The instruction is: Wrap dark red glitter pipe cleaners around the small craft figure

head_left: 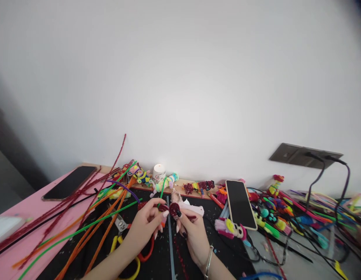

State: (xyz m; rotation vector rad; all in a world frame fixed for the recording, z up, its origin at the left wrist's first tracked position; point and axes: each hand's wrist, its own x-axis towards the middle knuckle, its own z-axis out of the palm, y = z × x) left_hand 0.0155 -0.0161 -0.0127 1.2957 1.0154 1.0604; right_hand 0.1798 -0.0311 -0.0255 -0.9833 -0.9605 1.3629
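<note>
My right hand (193, 231), wearing a bracelet, pinches a dark red coiled pipe cleaner (174, 210) between thumb and fingertips. Below that hand, a dark red strand (180, 258) trails down over the black mat. My left hand (148, 219) is closed just beside it, its fingers curled round a dark red fuzzy piece (163, 208); a green stem (162, 190) rises behind these fingers. How the two red pieces connect is hidden by my fingers. Under my left wrist lie scissors with metal blades (120, 223) and red and yellow handles (134, 272).
Long orange pipe cleaners (106, 229) and red ones (66, 206) fan out at left, near a black phone (69, 182). A paper cup (159, 173) and pipe-cleaner figures (199, 186) line the wall. Another phone (241, 204), cables and a colourful pile (274, 217) are at right.
</note>
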